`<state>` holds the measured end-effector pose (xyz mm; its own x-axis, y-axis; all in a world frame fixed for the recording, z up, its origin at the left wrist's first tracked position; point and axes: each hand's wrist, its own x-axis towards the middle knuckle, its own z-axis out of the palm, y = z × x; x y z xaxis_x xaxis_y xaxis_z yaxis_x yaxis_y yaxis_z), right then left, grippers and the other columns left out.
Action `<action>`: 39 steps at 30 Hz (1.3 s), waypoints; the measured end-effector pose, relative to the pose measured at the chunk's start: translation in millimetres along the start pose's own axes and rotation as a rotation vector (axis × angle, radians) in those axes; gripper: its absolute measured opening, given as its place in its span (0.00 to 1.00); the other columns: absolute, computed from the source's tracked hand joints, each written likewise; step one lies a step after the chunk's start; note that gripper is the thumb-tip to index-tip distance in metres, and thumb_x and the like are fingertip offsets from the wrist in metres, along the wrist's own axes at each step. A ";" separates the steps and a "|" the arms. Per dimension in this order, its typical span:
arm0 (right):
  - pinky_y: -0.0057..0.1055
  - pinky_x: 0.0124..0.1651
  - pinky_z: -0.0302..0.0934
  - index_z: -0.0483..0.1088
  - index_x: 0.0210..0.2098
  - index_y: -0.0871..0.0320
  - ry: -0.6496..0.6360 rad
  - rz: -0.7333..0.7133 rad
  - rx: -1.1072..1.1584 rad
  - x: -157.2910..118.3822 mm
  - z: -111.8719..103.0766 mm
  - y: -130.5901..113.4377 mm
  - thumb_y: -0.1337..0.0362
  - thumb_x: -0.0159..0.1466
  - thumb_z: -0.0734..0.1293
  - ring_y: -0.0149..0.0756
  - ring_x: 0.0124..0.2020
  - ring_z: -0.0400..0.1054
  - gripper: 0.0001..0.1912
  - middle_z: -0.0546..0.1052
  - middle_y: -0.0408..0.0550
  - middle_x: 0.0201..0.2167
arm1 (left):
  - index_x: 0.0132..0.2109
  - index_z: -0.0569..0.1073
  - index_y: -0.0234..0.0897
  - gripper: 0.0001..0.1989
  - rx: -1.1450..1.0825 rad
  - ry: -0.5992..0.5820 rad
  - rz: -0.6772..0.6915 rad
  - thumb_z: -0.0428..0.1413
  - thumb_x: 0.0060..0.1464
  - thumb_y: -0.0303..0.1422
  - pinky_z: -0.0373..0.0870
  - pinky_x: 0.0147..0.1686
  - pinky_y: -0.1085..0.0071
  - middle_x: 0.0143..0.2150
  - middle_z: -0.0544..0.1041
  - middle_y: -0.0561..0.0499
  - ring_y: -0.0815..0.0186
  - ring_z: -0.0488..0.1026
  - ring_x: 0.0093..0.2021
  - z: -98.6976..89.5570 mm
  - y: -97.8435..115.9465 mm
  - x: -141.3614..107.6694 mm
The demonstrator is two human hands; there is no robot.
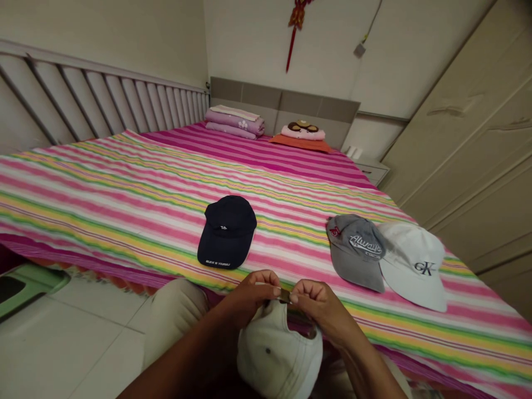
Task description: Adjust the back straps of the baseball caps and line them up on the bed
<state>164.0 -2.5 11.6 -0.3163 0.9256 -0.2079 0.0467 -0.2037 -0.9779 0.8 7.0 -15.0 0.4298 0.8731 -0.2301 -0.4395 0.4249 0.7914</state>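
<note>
At the near edge of the bed, my feed centres on two bare hands working close together above the person's lap. The left hand (pixel 248 296) and the right hand (pixel 316 306) are both clenched into tight pinches, their fingers meeting on a small metal clasp (pixel 285 295) at the back strap of a cream cap (pixel 277 354). The cap hangs below the clasp with its crown toward the camera. I read that grip as practical: holding at the strap lets the cap's own weight keep it steady while both hands stay on the small part. A beige trouser knee (pixel 177 310) sits just to the left, so the person appears to be seated, facing the bed. On the striped bed sheet (pixel 124 194), a navy cap (pixel 226 233) lies alone, brim toward me. Further right, a grey cap (pixel 355 252) overlaps the edge of a white cap (pixel 415 266); I judge all three were laid flat to keep them within reach. Farther off, folded pink bedding (pixel 235 123) and an orange cushion (pixel 300 143) rest by the headboard (pixel 282 105).
</note>
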 end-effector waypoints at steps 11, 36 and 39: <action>0.25 0.19 0.34 0.60 0.18 0.60 0.016 -0.016 0.036 0.9 0.5 4.5 0.61 0.50 0.67 0.21 0.16 0.40 0.13 0.54 0.33 0.12 | 0.30 0.66 0.34 0.14 -0.012 0.031 0.072 0.59 0.30 0.23 0.54 0.18 0.79 0.22 0.70 0.56 0.77 0.61 0.17 -1.2 -0.8 0.8; 0.24 0.21 0.48 0.65 0.23 0.62 -0.184 -0.008 0.025 7.9 -10.9 -2.9 0.53 0.55 0.65 0.25 0.17 0.56 0.17 0.66 0.41 0.16 | 0.25 0.70 0.31 0.09 0.085 -0.163 -0.042 0.60 0.41 0.33 0.51 0.18 0.78 0.17 0.66 0.56 0.77 0.58 0.17 -12.6 12.1 3.0; 0.25 0.26 0.54 0.70 0.30 0.64 -0.262 0.005 0.081 12.2 -25.4 10.6 0.51 0.54 0.65 0.29 0.23 0.63 0.19 0.73 0.46 0.24 | 0.22 0.69 0.30 0.09 -0.091 -0.144 0.011 0.60 0.42 0.32 0.53 0.18 0.78 0.16 0.65 0.56 0.77 0.59 0.16 -17.1 16.6 8.1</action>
<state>184.7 14.7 -1.8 -0.5511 0.8127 -0.1894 -0.0239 -0.2423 -0.9699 -16.5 25.2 -13.4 0.5303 0.8373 -0.1333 -0.5116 0.4414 0.7372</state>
